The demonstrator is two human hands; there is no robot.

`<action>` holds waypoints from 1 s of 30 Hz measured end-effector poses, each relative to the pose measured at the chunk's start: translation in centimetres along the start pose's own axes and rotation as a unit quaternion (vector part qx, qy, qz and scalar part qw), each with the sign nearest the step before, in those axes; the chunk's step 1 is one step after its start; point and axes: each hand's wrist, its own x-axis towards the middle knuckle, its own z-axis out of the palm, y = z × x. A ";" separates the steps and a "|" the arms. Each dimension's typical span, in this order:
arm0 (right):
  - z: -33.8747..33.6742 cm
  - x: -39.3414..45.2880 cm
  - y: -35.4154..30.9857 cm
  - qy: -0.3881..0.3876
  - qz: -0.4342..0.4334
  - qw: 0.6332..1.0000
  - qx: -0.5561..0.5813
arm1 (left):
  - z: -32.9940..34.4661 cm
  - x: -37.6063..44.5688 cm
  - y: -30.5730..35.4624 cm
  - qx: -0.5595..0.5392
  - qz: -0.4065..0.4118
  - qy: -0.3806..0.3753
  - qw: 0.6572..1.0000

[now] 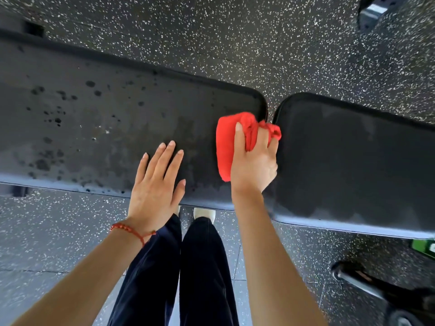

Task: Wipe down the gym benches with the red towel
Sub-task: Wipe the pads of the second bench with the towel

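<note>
A long black bench pad (98,123) runs across the view, its left part spotted with dark wet marks. A second black pad (357,165) continues to the right after a narrow gap. My right hand (255,161) grips the bunched red towel (226,142) and holds it down on the right end of the long pad, beside the gap. My left hand (156,182) lies flat on the same pad near its front edge, fingers straight. A red string bracelet is on my left wrist.
Speckled dark rubber floor (235,31) lies all around the benches. My legs in dark trousers (188,267) stand close against the front edge. A black metal frame part (367,285) and a green label (424,247) sit at lower right; a shiny object (374,10) at top right.
</note>
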 end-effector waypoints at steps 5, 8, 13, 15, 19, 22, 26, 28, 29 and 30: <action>-1.1 -6.9 1.7 -0.025 -0.023 0.999 -0.019 | -0.4 0.1 0.0 -0.009 -0.002 -0.001 1.000; -1.2 -7.8 1.7 -0.025 -0.019 0.999 -0.022 | -0.5 -0.1 -0.1 -0.009 -0.010 0.005 1.000; -0.3 -4.6 0.7 -0.009 -0.030 0.999 0.010 | -0.3 -0.4 -0.8 0.010 -0.035 0.029 0.999; 0.0 -3.2 -0.1 -0.016 -0.039 0.999 0.018 | -0.2 -0.5 -1.3 0.017 -0.052 0.027 0.998; 1.6 1.4 -2.9 -0.017 -0.041 0.999 0.001 | 0.0 -0.6 -1.9 0.022 -0.060 0.013 0.998; 2.5 4.4 -4.9 -0.011 -0.048 0.999 0.011 | 0.1 -0.5 -1.8 0.025 -0.060 0.012 0.998; 2.9 4.3 -4.9 -0.016 -0.064 0.998 -0.006 | 0.3 -0.5 -1.5 0.022 -0.068 0.023 0.997; 2.7 3.3 -4.4 -0.017 -0.067 0.998 0.004 | 0.4 -0.5 -1.4 0.023 -0.069 0.027 0.997; 2.5 2.7 -4.1 -0.022 -0.069 0.997 0.009 | 0.5 -0.5 -1.4 0.021 -0.069 0.029 0.997; 2.4 2.0 -3.8 -0.029 -0.072 0.997 0.013 | 0.5 -0.5 -1.4 0.019 -0.068 0.032 0.997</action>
